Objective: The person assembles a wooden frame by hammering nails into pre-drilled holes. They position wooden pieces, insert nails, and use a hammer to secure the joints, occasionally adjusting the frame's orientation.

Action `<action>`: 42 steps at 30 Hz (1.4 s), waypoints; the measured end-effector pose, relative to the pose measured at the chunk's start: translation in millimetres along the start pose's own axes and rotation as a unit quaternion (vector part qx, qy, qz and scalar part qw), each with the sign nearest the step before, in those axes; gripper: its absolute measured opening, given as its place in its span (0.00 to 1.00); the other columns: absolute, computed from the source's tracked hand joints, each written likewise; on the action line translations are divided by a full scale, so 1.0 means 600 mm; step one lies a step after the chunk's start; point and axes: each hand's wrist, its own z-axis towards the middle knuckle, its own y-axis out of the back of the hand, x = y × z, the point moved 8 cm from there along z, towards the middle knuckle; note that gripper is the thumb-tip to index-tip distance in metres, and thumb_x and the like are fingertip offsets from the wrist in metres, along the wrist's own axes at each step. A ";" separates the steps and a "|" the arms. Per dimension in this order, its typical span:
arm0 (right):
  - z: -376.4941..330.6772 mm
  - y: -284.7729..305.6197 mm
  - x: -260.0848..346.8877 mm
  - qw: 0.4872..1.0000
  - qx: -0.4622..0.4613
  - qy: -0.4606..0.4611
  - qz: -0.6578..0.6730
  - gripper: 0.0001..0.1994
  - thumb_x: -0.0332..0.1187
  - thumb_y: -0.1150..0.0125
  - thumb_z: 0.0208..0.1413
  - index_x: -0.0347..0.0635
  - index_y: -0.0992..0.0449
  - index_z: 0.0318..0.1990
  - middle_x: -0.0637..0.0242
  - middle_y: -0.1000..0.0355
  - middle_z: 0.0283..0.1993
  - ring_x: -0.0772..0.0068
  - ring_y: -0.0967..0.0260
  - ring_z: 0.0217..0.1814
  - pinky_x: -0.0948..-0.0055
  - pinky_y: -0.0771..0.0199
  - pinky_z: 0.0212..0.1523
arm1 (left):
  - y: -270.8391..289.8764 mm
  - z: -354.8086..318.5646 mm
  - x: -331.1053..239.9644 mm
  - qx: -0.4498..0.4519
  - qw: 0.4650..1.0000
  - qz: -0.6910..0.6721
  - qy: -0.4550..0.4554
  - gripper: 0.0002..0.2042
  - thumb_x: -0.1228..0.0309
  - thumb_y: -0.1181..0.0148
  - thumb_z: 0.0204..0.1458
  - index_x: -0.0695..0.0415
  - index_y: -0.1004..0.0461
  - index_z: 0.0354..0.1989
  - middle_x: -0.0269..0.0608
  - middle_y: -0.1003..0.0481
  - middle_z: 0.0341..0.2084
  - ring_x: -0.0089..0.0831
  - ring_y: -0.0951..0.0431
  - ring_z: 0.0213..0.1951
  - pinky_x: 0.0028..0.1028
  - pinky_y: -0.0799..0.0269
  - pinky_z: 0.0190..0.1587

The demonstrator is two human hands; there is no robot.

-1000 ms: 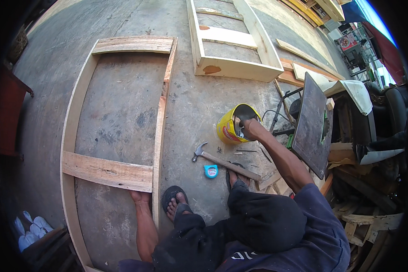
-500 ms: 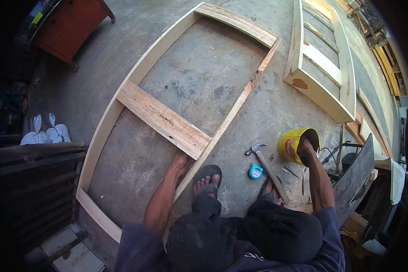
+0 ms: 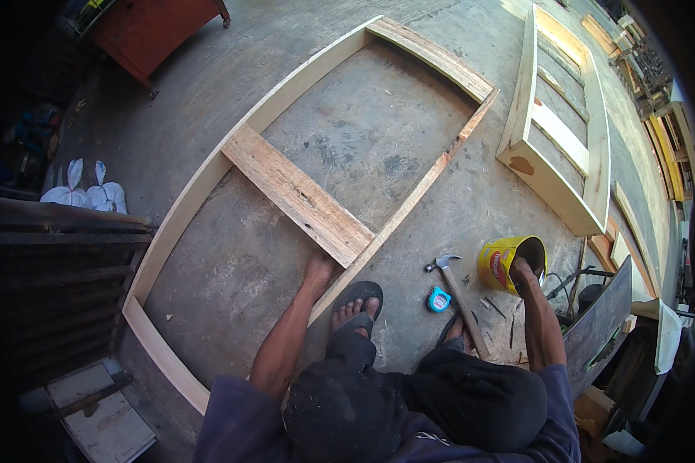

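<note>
left hand [image 3: 318, 272]: flat, open on wooden frame [image 3: 409, 204] | right hand [image 3: 522, 272]: reaching into yellow can [image 3: 499, 264], grip hidden

Item 1: round yellow metal can [image 3: 510, 265], red-and-dark label panel on side, open top, lying tilted on concrete floor at right, just beside claw hammer; right hand [image 3: 527, 279] reaches into its mouth (fingers hidden inside, grip not discernible).

Item 2: two small white tied plastic bags [image 3: 85, 191], knotted tops upright, side by side on floor at far left, close to dark slatted structure.

Signs, screens: none visible. Label print too small to make out.
</note>
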 end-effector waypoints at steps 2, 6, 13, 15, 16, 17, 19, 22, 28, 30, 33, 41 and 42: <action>-0.031 0.037 0.010 0.999 -0.038 -0.009 -0.006 0.12 0.28 0.39 0.54 0.35 0.19 0.44 0.42 0.19 0.37 0.45 0.18 0.39 0.54 0.16 0.41 | 0.025 -0.034 -0.057 -0.094 0.981 0.157 -0.059 0.18 0.68 0.38 0.61 0.60 0.25 0.58 0.46 0.21 0.49 0.39 0.19 0.47 0.34 0.24 0.49; -0.154 0.178 0.062 0.977 -0.204 -0.051 -0.042 0.08 0.27 0.40 0.53 0.34 0.20 0.39 0.39 0.21 0.34 0.42 0.19 0.37 0.50 0.18 0.40 | 0.020 -0.193 -0.213 -0.248 0.909 0.254 -0.218 0.13 0.67 0.41 0.64 0.62 0.23 0.51 0.53 0.21 0.43 0.44 0.18 0.44 0.36 0.24 0.46; -0.336 0.286 0.399 0.954 -0.027 0.267 0.137 0.11 0.34 0.35 0.52 0.32 0.22 0.35 0.39 0.24 0.28 0.37 0.21 0.35 0.49 0.21 0.41 | -0.297 -0.370 -0.326 0.101 0.701 0.442 -0.550 0.21 0.64 0.33 0.57 0.57 0.26 0.58 0.46 0.21 0.47 0.42 0.17 0.45 0.39 0.21 0.47; -0.353 0.293 0.462 0.941 0.006 0.303 0.152 0.12 0.35 0.34 0.52 0.32 0.21 0.36 0.38 0.24 0.30 0.37 0.22 0.37 0.50 0.22 0.42 | -0.334 -0.379 -0.311 0.149 0.621 0.492 -0.592 0.22 0.64 0.33 0.57 0.56 0.26 0.59 0.44 0.21 0.47 0.42 0.18 0.47 0.41 0.21 0.49; -0.359 0.295 0.484 0.935 0.018 0.324 0.144 0.13 0.35 0.33 0.52 0.32 0.21 0.37 0.38 0.24 0.31 0.37 0.21 0.38 0.51 0.21 0.42 | -0.343 -0.379 -0.298 0.174 0.584 0.518 -0.601 0.23 0.64 0.33 0.57 0.55 0.27 0.60 0.44 0.20 0.47 0.42 0.18 0.48 0.43 0.21 0.50; -0.363 0.297 0.496 0.927 0.027 0.332 0.169 0.14 0.36 0.33 0.52 0.32 0.22 0.37 0.38 0.23 0.32 0.37 0.21 0.38 0.51 0.21 0.42 | -0.339 -0.376 -0.294 0.178 0.603 0.502 -0.593 0.24 0.65 0.34 0.57 0.53 0.27 0.63 0.44 0.19 0.44 0.40 0.17 0.47 0.44 0.22 0.51; -0.358 0.293 0.497 0.923 0.060 0.319 0.205 0.15 0.37 0.32 0.53 0.31 0.22 0.38 0.40 0.22 0.33 0.37 0.21 0.38 0.52 0.21 0.41 | -0.329 -0.363 -0.276 0.205 0.615 0.520 -0.557 0.25 0.66 0.33 0.56 0.54 0.28 0.64 0.45 0.19 0.41 0.41 0.17 0.45 0.42 0.22 0.50; -0.340 0.263 0.470 0.869 0.107 0.301 0.377 0.17 0.38 0.31 0.54 0.31 0.22 0.40 0.42 0.21 0.36 0.40 0.20 0.40 0.52 0.22 0.43 | -0.296 -0.333 -0.273 0.191 0.683 0.496 -0.501 0.23 0.69 0.33 0.56 0.57 0.26 0.61 0.47 0.19 0.37 0.43 0.17 0.41 0.38 0.22 0.49; -0.254 0.068 0.328 0.986 -0.066 0.105 0.110 0.23 0.42 0.32 0.56 0.34 0.25 0.52 0.40 0.22 0.45 0.41 0.21 0.49 0.47 0.24 0.49 | -0.075 -0.156 -0.318 -0.097 0.952 0.114 -0.267 0.11 0.72 0.31 0.60 0.63 0.20 0.47 0.36 0.18 0.39 0.22 0.21 0.41 0.25 0.25 0.47; -0.248 -0.003 0.298 0.986 -0.072 0.099 0.114 0.24 0.42 0.33 0.55 0.35 0.26 0.54 0.40 0.23 0.46 0.39 0.22 0.49 0.46 0.24 0.49 | -0.020 -0.128 -0.329 -0.180 0.935 0.068 -0.299 0.10 0.72 0.30 0.59 0.62 0.20 0.44 0.35 0.19 0.38 0.21 0.22 0.41 0.23 0.26 0.47; -0.226 -0.064 0.252 0.984 -0.009 0.088 0.154 0.24 0.42 0.33 0.55 0.35 0.26 0.54 0.39 0.23 0.46 0.37 0.23 0.48 0.46 0.25 0.49 | -0.005 -0.084 -0.318 -0.159 0.941 -0.014 -0.299 0.11 0.71 0.29 0.58 0.64 0.21 0.44 0.35 0.18 0.36 0.20 0.22 0.38 0.21 0.27 0.43; -0.264 0.088 0.310 0.931 -0.021 0.110 0.347 0.21 0.41 0.36 0.61 0.34 0.28 0.53 0.44 0.25 0.35 0.48 0.22 0.38 0.55 0.25 0.41 | -0.002 -0.062 -0.283 -0.202 0.934 0.099 -0.279 0.13 0.69 0.26 0.55 0.65 0.20 0.43 0.40 0.17 0.33 0.23 0.20 0.34 0.24 0.24 0.37; -0.272 0.115 0.335 0.919 0.005 0.129 0.372 0.21 0.41 0.37 0.63 0.36 0.29 0.56 0.44 0.24 0.36 0.47 0.22 0.38 0.55 0.25 0.41 | 0.002 -0.057 -0.276 -0.201 0.939 0.095 -0.264 0.14 0.69 0.26 0.54 0.64 0.19 0.43 0.40 0.17 0.33 0.23 0.20 0.35 0.25 0.24 0.38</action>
